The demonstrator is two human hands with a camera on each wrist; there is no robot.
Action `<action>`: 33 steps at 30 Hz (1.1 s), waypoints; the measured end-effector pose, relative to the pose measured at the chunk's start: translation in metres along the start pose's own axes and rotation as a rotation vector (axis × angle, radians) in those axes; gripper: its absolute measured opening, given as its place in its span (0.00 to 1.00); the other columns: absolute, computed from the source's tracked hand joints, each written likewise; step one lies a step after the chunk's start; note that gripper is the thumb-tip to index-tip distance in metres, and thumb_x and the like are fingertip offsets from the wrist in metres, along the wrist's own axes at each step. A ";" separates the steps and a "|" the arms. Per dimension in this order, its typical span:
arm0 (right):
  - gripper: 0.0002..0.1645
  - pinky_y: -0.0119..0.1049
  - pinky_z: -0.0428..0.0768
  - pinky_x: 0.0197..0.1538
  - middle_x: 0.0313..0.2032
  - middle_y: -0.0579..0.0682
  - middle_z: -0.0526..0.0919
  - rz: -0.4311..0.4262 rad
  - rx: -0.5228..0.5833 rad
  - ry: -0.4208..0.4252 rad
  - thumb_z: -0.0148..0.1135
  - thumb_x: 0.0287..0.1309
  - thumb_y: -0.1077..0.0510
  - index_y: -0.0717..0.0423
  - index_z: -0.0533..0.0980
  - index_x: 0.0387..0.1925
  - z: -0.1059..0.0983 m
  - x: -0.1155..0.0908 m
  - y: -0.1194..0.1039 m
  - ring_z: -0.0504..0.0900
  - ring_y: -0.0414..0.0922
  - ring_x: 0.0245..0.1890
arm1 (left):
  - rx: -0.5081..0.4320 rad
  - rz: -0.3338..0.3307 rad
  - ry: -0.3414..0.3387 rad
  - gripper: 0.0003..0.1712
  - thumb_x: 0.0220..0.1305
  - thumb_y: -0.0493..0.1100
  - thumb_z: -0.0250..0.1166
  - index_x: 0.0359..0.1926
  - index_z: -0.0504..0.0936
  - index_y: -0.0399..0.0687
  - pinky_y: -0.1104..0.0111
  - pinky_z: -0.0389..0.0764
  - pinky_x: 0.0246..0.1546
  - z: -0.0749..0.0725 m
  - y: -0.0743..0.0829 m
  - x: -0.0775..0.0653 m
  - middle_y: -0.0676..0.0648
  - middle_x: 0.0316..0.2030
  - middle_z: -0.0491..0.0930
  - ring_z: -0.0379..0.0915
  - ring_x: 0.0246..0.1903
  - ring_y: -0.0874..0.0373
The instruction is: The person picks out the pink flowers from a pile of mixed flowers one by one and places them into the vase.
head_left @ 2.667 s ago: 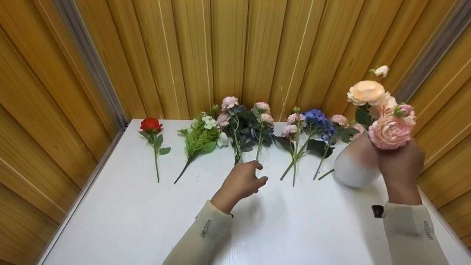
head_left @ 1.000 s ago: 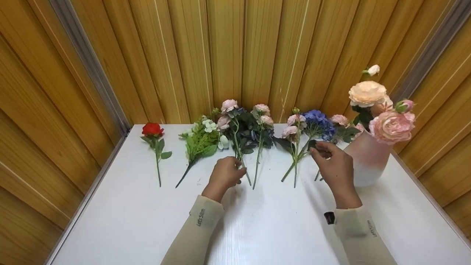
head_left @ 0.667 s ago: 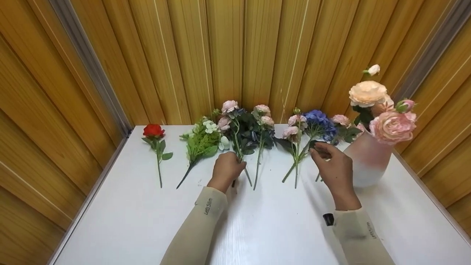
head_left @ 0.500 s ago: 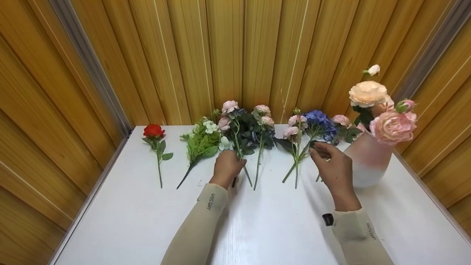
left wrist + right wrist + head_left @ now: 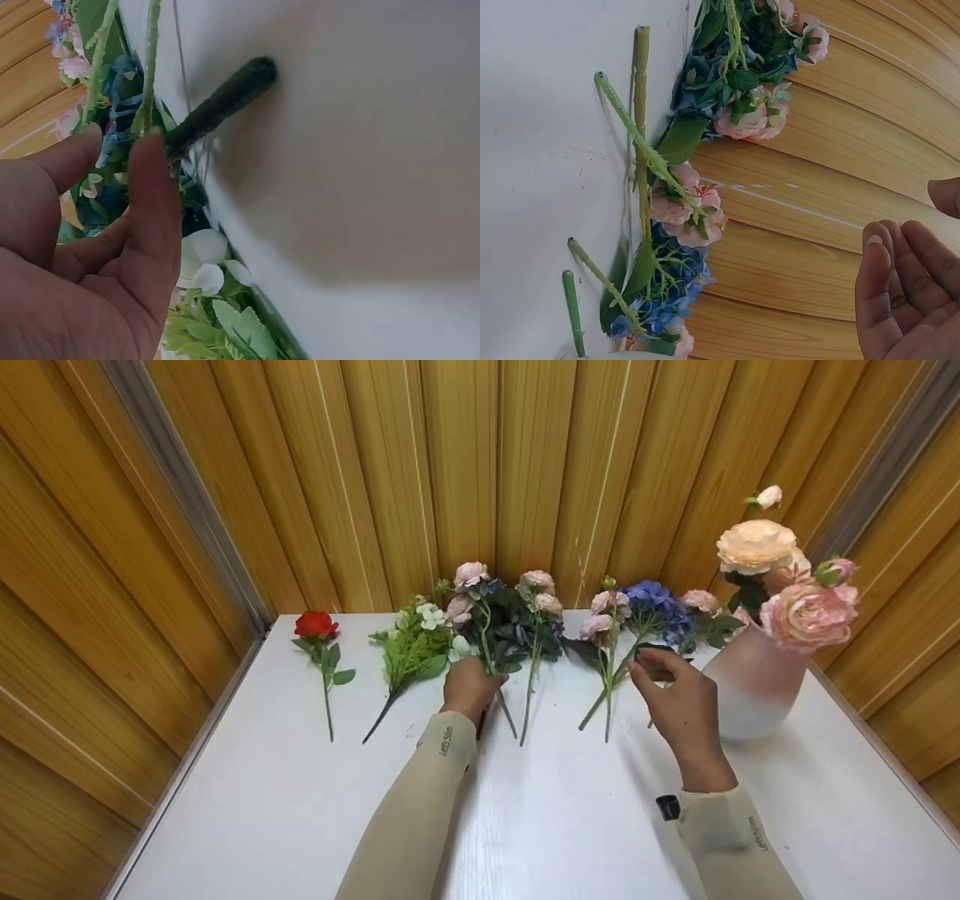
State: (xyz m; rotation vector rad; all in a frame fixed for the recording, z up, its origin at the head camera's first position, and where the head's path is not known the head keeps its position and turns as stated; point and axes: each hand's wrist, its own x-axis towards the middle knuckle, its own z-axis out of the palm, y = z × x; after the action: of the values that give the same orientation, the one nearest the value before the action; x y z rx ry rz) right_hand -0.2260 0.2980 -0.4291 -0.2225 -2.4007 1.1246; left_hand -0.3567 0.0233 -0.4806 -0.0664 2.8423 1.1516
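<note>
My left hand [image 5: 469,688] reaches in at the stems of the middle flowers. In the left wrist view, its fingertips are right at a thick dark stem [image 5: 225,103], with a gap between thumb and fingers. Dark blue-green flowers [image 5: 512,622] and two pink-flowered sprigs [image 5: 535,622] lie there. My right hand [image 5: 681,712] hovers with loosely bent fingers and holds nothing, close by the blue hydrangea [image 5: 652,607] and another pink sprig [image 5: 609,660]. To its right stands a pink-and-white vase [image 5: 757,682] holding peach and pink blooms [image 5: 808,615].
A red rose [image 5: 316,624] and a green spray with white blossoms [image 5: 411,652] lie to the left on the white table [image 5: 285,825]. Another pink flower [image 5: 701,601] lies beside the vase. Wood-patterned panels [image 5: 465,465] rise behind the flowers.
My right hand has let go of the blooms at the vase and moved left, then stayed still. My left hand has moved left and forward to the dark stem. The vase now stands upright.
</note>
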 end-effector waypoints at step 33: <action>0.23 0.30 0.83 0.29 0.62 0.57 0.93 -0.005 -0.018 -0.067 0.70 0.81 0.49 0.53 0.85 0.69 0.002 -0.002 0.007 0.91 0.55 0.55 | -0.282 -0.072 -0.186 0.11 0.77 0.37 0.69 0.33 0.85 0.42 0.62 0.84 0.24 -0.014 -0.023 0.029 0.46 0.20 0.82 0.80 0.19 0.55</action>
State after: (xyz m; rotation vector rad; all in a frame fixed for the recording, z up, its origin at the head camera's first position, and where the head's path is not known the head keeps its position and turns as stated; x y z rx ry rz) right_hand -0.2254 0.3006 -0.4368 -0.1878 -2.4693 1.1249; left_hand -0.3846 -0.0030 -0.4891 -0.0733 2.4818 1.4511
